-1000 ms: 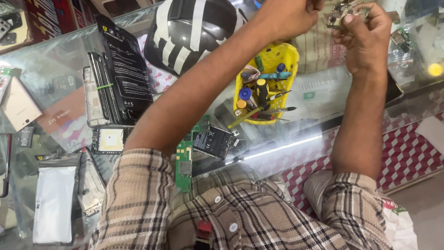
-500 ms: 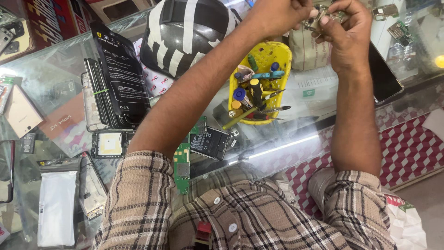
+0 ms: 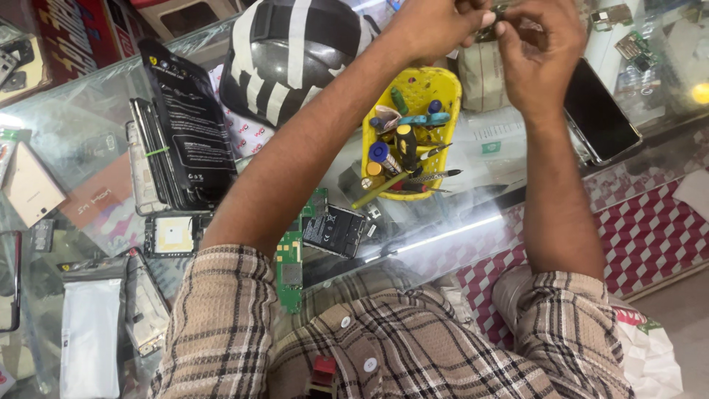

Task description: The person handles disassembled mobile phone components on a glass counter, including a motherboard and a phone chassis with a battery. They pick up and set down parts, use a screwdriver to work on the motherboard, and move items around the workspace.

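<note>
Plaid sleeves: nearest the camera, both forearms stretched out over the glass counter (image 3: 66, 140).
Near edge: green circuit board (image 3: 289, 270) lies beside a small black battery (image 3: 334, 230), partly hidden under the left forearm.
Left of the arms: black packet (image 3: 188, 129) leans on a stack of phone frames; white pouch (image 3: 88, 336) lies lower left.
Mid counter: yellow tray (image 3: 417, 92) holds screwdrivers and loose bits, some handles sticking past its rim.
Right: dark phone (image 3: 602, 111) lies flat, screen up, near the counter edge.
Far: striped helmet (image 3: 295, 52) behind the left arm.
Left hand (image 3: 436, 26): fingers pinched shut on a small metal part (image 3: 496, 16).
Right hand (image 3: 539, 52): fingers closed on the same part from the other side.
Part location: held in the air between both hands, above the yellow tray; mostly hidden, kind unclear.
Risk: judged slip hazard; a loosened pinch would drop the part into the tray clutter or off the counter.
Risk: a lowered left elbow could sweep the circuit board off the edge.
</note>
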